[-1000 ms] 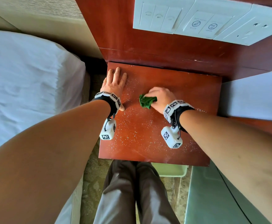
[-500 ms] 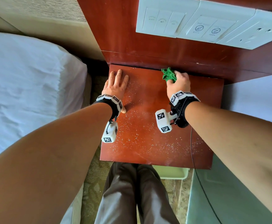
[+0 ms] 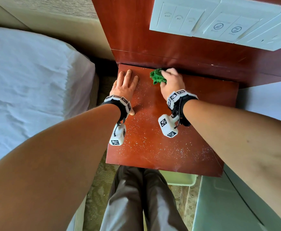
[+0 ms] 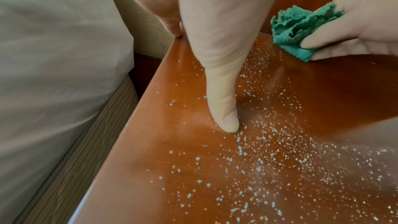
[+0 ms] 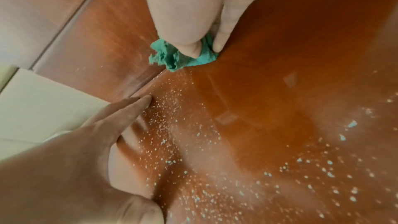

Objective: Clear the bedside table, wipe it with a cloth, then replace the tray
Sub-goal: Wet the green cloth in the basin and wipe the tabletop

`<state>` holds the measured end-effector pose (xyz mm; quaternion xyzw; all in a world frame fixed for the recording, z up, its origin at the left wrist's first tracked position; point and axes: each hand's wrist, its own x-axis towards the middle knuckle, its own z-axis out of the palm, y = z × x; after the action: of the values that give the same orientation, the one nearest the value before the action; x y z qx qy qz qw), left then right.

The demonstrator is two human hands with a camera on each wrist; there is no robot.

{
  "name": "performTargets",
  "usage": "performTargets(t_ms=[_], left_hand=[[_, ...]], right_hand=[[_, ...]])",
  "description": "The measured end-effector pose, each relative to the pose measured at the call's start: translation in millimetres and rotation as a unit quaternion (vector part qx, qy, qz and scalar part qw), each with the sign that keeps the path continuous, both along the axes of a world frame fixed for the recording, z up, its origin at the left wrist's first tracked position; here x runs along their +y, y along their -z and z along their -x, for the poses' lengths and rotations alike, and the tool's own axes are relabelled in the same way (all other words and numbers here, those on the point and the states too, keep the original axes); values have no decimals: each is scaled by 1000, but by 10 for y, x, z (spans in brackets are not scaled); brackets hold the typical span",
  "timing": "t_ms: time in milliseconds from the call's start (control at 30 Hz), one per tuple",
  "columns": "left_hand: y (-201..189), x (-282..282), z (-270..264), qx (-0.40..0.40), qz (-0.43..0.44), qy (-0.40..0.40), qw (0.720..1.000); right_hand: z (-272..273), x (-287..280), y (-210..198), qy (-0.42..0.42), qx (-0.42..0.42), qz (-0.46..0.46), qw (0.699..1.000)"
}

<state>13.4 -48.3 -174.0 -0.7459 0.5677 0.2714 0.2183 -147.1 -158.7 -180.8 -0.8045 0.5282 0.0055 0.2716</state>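
Cloth (image 3: 157, 77), a crumpled green wad, sits at the upper middle of the head view, pinched by the right hand (image 3: 172, 84) against the tabletop (image 3: 194, 130) at its back edge. The left hand (image 3: 125, 87) lies flat, fingers straight, holding nothing. Wiping looks underway; white specks (image 4: 258, 159) cover the near part, so the next strokes should probably sweep toward the lower frame.

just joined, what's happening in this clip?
A person is wiping the bedside table. The right hand grips a crumpled green cloth at the table's back edge, against the wall panel. The left hand rests flat on the back left corner. White specks cover much of the top.
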Motion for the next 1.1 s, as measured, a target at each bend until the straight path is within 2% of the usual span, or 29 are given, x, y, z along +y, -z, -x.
performTargets(t_ms=[233,367,467,567,733,867,1000,1100], left_hand=[[7,4,-14,-3,-1,-2,1000],[-19,10,-25,-5,-3,2,1000],[-36,14,-27,3,-2,2,1000],[-41,1,-28,9,4,3,1000],[-111,1,-19,17,28,35,999],[-210,29,34,15,13,20,1000],[-277,158,11,-6,22,-24,999],[-257,210,-34,-18,21,-22,999]], right_hand=[[135,267,-5,-157,16,-55,986],[234,509,-79,-266,76,-99,956],[269,604,-104,-286,87,-131,945],[231,581,-194,-234,70,-186,952],[211,383,-379,-30,-13,-172,984],[219,291,-438,27,-18,-152,988],[166,255,-410,132,-22,-131,982],[103,186,-348,181,-42,-91,978]])
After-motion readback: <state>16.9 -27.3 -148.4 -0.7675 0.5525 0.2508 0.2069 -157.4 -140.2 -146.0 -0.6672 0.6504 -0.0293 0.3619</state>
